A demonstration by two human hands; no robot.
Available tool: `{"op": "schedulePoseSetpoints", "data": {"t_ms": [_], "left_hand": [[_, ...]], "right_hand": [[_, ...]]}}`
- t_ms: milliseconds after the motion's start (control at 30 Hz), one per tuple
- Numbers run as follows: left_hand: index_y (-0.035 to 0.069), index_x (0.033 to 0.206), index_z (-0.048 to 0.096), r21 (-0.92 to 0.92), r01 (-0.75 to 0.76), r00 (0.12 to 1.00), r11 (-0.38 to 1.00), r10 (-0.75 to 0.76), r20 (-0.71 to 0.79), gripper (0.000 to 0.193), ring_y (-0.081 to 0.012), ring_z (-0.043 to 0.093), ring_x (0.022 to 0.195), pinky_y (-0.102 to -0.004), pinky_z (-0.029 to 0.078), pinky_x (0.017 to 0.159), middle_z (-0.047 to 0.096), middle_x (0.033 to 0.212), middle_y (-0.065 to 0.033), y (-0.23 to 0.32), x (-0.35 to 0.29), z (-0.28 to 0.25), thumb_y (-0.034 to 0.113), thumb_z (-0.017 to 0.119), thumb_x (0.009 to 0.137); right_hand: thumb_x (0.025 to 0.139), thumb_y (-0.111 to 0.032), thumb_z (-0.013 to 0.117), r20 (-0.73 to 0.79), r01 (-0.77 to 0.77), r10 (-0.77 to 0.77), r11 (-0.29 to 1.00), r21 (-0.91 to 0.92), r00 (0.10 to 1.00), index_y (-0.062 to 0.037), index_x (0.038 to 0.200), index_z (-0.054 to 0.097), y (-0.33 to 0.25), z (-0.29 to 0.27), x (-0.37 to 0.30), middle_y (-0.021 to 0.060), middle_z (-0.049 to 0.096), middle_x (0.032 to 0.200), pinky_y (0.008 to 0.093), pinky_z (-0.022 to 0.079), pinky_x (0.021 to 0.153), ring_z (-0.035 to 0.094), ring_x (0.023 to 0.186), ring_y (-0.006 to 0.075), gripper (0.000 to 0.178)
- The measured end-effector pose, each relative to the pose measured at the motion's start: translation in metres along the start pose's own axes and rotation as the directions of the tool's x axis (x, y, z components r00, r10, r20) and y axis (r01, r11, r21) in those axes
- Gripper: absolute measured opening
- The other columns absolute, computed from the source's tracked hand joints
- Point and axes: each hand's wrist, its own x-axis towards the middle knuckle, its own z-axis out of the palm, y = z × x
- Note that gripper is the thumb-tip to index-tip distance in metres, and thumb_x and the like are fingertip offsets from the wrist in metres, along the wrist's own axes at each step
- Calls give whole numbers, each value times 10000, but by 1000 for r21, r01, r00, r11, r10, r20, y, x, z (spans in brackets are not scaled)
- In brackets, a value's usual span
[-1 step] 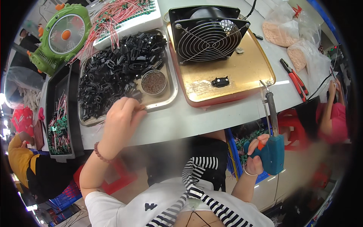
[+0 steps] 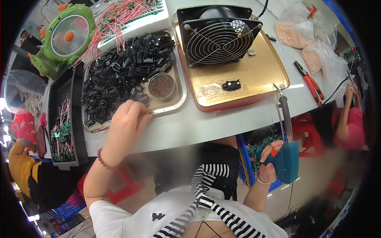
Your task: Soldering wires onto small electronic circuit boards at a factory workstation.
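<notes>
White worktable (image 2: 222,115) carries everything. Biggest item: orange-rimmed gold tray (image 2: 254,71), up and left of the right-hand grip, with a black extraction fan (image 2: 217,35) at its far end and one black connector housing (image 2: 231,85) lying loose mid-tray.

Next: steel tray (image 2: 179,104) heaped with black plastic housings (image 2: 121,75), directly ahead of the left fingertips. Round tin of brown tip cleaner (image 2: 161,85) sits in that tray, just up-right of the left hand.

Left hand (image 2: 126,125) is curled at the tray's near rim, fingers pinched narrow among the housings; can't tell if one is actually caught, the knuckles hide it.

Right hand (image 2: 269,163) is wrapped tight round the blue pistol-grip soldering gun (image 2: 286,152), held off the table's near edge, tip pointing up toward the gold tray's near-right corner.

To do this pick well, I'd say: single out one housing, don't drag neighbours over the rim. Keep the hot tip parked away from body and table edge. Red-handled cutters (image 2: 310,83) lie up-right of the gun.
</notes>
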Motion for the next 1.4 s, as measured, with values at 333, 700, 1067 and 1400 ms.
{"op": "schedulePoseSetpoints", "data": {"t_ms": [333,700,1067,1400], "left_hand": [[-4,879,539,94,14,984,995,-31,174,143,-313,525,806,-392,451,722,520,855,-134,-1,-1,-15,51,656,817],[-22,884,592,-705,381,919,599,-162,360,130,-39,472,728,-219,404,660,596,795,11,-14,19,-47,102,579,923],[-15,867,617,-786,380,885,488,56,463,93,-39,477,718,-201,396,641,604,822,6,-8,60,-39,46,548,857],[-11,805,572,-752,377,869,541,76,490,51,-42,487,693,-207,392,609,565,747,14,-2,71,-42,36,581,820]], "right_hand": [[739,-252,723,-50,-6,5,1000,-24,999,16,1140,513,1,3,0,175,495,1125,250,375,530,501,555,125,526],[742,-244,714,-35,22,-23,999,-29,999,16,1131,491,-1,7,4,171,490,1126,254,368,528,497,548,126,518],[746,-224,713,-64,59,-63,996,-60,996,17,1111,507,-6,3,3,169,512,1122,246,365,512,505,542,119,484],[755,-210,704,-64,58,-61,997,-50,996,27,1141,513,-4,3,6,176,506,1140,246,364,510,504,543,123,492]]}}
